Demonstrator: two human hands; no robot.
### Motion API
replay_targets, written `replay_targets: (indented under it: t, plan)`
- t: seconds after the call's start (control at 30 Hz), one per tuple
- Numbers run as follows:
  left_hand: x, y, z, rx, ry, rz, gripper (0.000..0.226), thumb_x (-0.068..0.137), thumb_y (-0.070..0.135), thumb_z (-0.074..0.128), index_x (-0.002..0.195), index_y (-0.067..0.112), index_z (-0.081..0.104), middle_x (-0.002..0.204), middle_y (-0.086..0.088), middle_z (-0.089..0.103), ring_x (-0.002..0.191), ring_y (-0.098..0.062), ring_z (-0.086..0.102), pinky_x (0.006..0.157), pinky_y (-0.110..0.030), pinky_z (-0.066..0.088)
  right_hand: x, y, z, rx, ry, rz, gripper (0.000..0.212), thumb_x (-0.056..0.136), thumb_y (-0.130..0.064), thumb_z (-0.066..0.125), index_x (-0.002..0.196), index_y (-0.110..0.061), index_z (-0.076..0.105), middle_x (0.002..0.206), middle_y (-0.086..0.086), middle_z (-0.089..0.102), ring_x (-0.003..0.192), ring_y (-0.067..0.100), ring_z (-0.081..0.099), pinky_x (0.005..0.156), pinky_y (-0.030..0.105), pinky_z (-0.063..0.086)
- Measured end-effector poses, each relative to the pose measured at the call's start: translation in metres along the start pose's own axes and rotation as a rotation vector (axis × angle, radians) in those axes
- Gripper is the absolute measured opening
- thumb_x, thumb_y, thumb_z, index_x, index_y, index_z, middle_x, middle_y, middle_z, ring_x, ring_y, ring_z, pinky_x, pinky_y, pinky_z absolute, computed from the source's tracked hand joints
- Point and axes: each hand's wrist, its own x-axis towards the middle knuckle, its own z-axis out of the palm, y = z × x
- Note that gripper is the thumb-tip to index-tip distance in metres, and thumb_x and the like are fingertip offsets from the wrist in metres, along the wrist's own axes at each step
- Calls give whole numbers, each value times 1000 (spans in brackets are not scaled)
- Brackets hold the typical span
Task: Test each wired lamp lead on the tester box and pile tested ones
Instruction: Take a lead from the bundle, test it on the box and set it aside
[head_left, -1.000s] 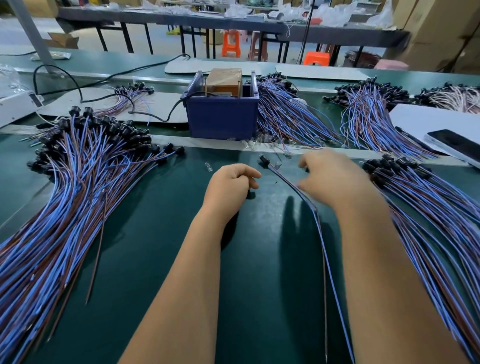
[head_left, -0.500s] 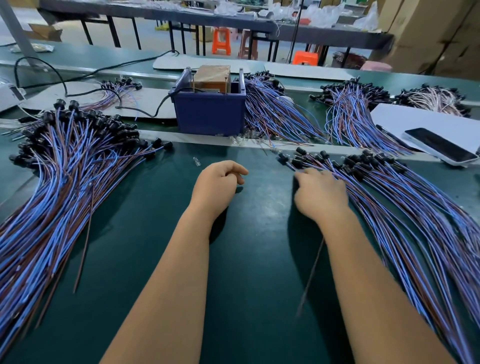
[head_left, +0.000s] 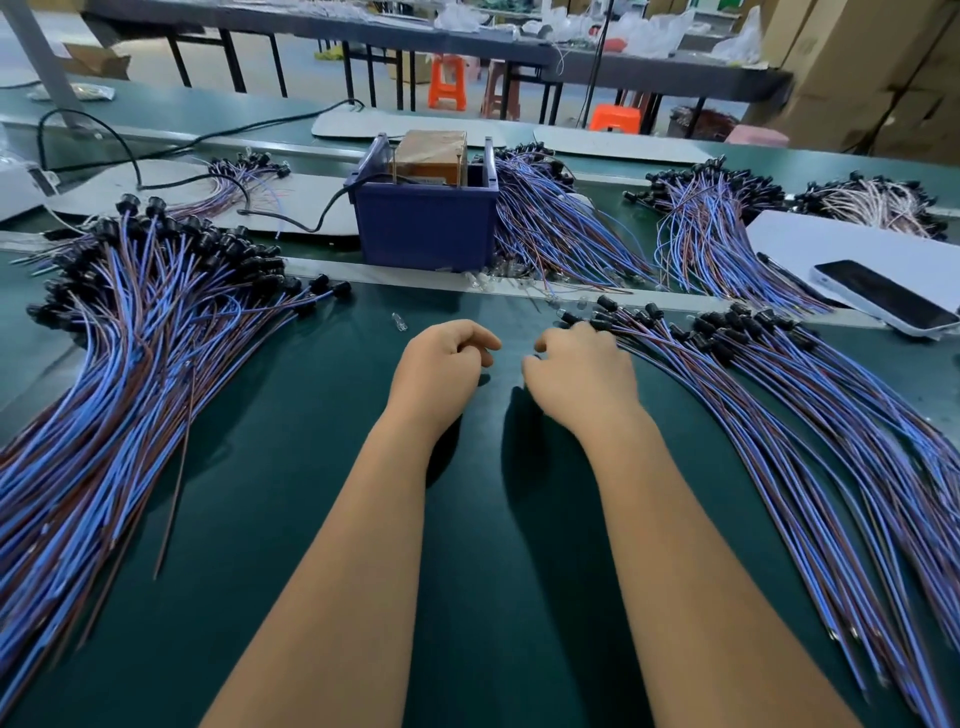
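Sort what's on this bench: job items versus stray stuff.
Job: left lead pile, right lead pile, blue tester box, left hand, right hand.
Stray: phone, white sheet, loose bulb, orange stools.
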Motion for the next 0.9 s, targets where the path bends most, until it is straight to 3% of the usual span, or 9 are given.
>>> replay_targets:
  t: [0.07, 0.17, 0.23, 0.33, 0.43, 0.53, 0.63, 0.7, 0.9]
  plan:
    - [0, 0, 0, -5, 80, 6, 39, 84, 3, 40, 83, 30, 68, 83, 11, 67, 51, 3, 51, 48, -14, 37, 2, -16, 8, 188, 25, -51, 34, 96, -26, 44, 124, -18, 61, 127, 11, 53, 119, 31, 47, 95, 40, 40]
    - [0, 2, -6, -17, 243, -23, 30, 84, 6, 44, 83, 28, 65, 81, 12, 67, 74, -4, 58, 60, -23, 43, 3, -46, 21, 506, 22, -144, 30, 95, -16, 45, 117, -14, 64, 119, 9, 61, 111, 28, 53, 93, 38, 44]
    - [0, 1, -8, 40, 343, -45, 26, 88, 6, 44, 89, 21, 64, 93, 6, 66, 90, -15, 58, 66, -27, 40, 5, -60, 28, 645, 6, -134, 29, 94, -11, 45, 114, -14, 66, 114, 7, 67, 110, 27, 55, 93, 38, 45]
    - [0, -3, -9, 267, 487, -87, 23, 90, 8, 47, 104, 15, 63, 127, -9, 47, 115, -26, 39, 83, -26, 33, 11, -62, 40, 605, 29, -129, 29, 92, -12, 49, 110, -18, 70, 116, 2, 68, 112, 26, 53, 97, 40, 43]
    - [0, -2, -12, 401, 480, -191, 26, 89, 15, 51, 114, 18, 58, 149, -13, 26, 127, -30, 28, 100, -40, 28, 13, -56, 46, 608, 38, -169, 26, 91, -15, 51, 106, -22, 71, 114, -1, 67, 112, 23, 51, 97, 36, 41]
    - [2, -4, -23, 516, 523, -238, 25, 89, 21, 52, 113, 25, 58, 159, -10, 11, 132, -30, 23, 99, -43, 23, 13, -55, 48, 571, 52, -220, 25, 91, -16, 51, 103, -23, 72, 113, 0, 65, 108, 23, 48, 91, 29, 38]
    - [7, -14, -47, 641, 530, -264, 30, 90, 15, 49, 116, 24, 62, 164, -9, -1, 133, -33, 23, 100, -44, 25, 14, -56, 51, 542, 70, -228, 25, 93, -16, 50, 102, -23, 72, 112, 1, 62, 107, 23, 46, 94, 31, 38]
    - [11, -21, -66, 695, 502, -299, 35, 90, 8, 45, 116, 21, 65, 165, -8, 3, 131, -34, 26, 101, -44, 28, 15, -56, 53, 533, 78, -228, 26, 93, -13, 49, 102, -23, 71, 112, 1, 62, 107, 24, 46, 95, 34, 39]
    - [11, -36, -86, 672, 516, -315, 34, 88, 6, 48, 118, -2, 62, 149, -8, 45, 127, -36, 39, 97, -46, 35, 13, -56, 53, 540, 82, -239, 28, 92, -10, 49, 101, -24, 71, 109, -1, 60, 106, 22, 45, 96, 36, 40]
